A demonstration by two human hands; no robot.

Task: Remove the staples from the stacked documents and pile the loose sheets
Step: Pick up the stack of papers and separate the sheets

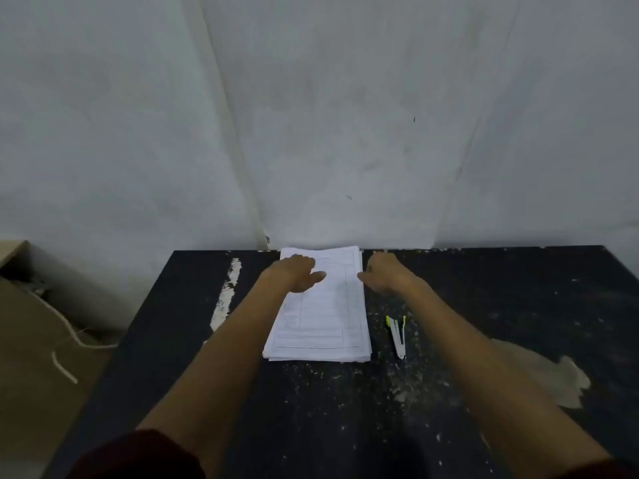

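a stack of stapled documents (323, 328) lay on the black table (339, 416), at 12 o'clock from the person, against the wall. the left hand (297, 274) rested palm-down on its 11 o'clock corner, thumb spread away from the fingers. the right hand (383, 272) sat at the stack's 2 o'clock edge, thumb touching it; its finger pose was too blurred to tell. a staple remover (397, 336) lay just beside the stack at 4 o'clock.
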